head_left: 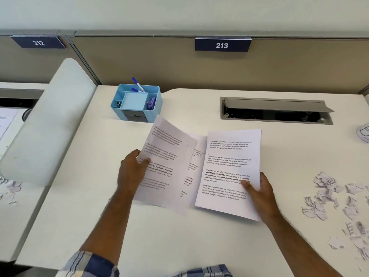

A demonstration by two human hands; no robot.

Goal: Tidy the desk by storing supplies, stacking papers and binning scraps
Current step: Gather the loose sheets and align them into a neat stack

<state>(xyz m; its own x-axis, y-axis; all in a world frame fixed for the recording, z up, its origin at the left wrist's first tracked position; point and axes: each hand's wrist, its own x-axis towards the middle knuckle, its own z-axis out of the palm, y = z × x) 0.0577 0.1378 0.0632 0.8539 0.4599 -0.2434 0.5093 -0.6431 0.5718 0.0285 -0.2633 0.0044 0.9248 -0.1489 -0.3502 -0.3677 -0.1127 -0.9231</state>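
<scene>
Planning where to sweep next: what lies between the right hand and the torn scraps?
Only bare desk between the right hand and torn scraps, in the head view.

middle sheet mostly covered; white cup cut off at right edge.

sign: "213" | sign: "212" | sheet: "Village life is a peaceful"

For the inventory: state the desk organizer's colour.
Light blue organizer, seen in the head view.
</scene>
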